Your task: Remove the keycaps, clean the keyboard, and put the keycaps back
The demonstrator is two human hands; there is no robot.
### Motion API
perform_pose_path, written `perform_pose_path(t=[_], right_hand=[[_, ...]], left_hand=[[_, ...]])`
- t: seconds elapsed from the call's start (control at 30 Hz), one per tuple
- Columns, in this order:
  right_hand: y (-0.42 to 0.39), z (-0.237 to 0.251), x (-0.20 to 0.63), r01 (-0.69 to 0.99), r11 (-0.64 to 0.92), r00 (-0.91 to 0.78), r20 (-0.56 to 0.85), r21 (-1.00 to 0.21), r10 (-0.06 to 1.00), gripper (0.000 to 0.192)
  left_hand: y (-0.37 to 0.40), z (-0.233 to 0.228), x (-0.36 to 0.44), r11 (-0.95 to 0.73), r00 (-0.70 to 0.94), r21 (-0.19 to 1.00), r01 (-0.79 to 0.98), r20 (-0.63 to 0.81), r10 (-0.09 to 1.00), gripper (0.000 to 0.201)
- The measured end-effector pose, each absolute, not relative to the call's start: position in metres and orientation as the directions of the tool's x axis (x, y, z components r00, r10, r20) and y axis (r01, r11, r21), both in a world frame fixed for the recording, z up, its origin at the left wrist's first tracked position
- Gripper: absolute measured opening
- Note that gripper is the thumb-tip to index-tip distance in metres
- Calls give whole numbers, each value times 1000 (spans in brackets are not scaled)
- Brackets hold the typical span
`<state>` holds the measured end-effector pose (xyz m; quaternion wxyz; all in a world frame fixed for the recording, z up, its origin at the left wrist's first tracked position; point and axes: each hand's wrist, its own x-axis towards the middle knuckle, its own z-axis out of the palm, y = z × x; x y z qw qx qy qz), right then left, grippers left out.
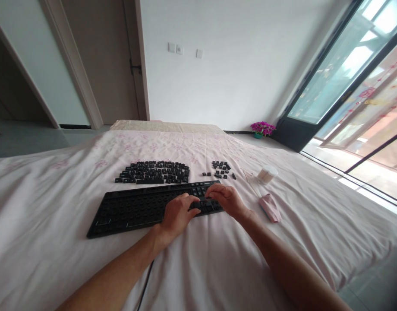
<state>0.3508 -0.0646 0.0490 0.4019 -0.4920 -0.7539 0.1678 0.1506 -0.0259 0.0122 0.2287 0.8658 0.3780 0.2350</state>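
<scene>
Head view looks down over a bed draped in a pale pink sheet, where a black keyboard lies across the middle, its cable trailing off the near edge. Most of its sockets look bare; only the right end seems to carry caps, though the picture is too soft to count them.

Both hands work at that right end. The left hand rests on the near right part of the board, knuckles up, fingers curled together and pressing down toward the keys. The right hand sits just beside it, touching the board's right end, fingers bent and close together over the same patch; whether either one pinches a cap between fingertips I cannot tell, since the fingertips hide under the knuckles.

Beyond the keyboard, a large cluster of loose keycaps lies in rough rows on the sheet, and a smaller scatter of keycaps sits further right. To the right of the hands stand a round tub of cotton swabs and, nearer, a folded pink cloth.

Judging by this, the board stands largely stripped, with nearly all caps off and lying behind it.
</scene>
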Motion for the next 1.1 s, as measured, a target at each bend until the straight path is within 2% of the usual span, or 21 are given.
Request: perform_pose_path(t=[0.07, 0.27, 0.5, 0.67, 0.77, 0.9, 1.1], right_hand=[[-68, 46, 352, 609, 453, -174, 448, -651, 877, 22], [-64, 56, 333, 686, 532, -344, 423, -496, 838, 25], [-68, 47, 347, 611, 477, -198, 461, -632, 865, 23], [-62, 51, 332, 663, 508, -316, 410, -549, 856, 22], [-61, 51, 329, 618, 442, -250, 371, -650, 894, 26], [-58, 41, 328, 460, 357, -120, 341, -813, 932, 45], [-47, 29, 319, 471, 356, 5, 406, -807, 914, 53]], left_hand=[[-26, 13, 151, -612, 608, 576, 542, 235, 759, 27], [-25, 12, 152, -613, 605, 503, 609, 206, 769, 28], [-27, 11, 151, -609, 600, 578, 543, 241, 763, 27], [-26, 12, 151, -620, 603, 508, 598, 223, 766, 28], [-24, 12, 151, -618, 611, 520, 589, 215, 762, 29], [-22, 17, 156, -613, 618, 528, 587, 196, 761, 26], [-21, 23, 168, -570, 591, 523, 634, 148, 793, 18]])
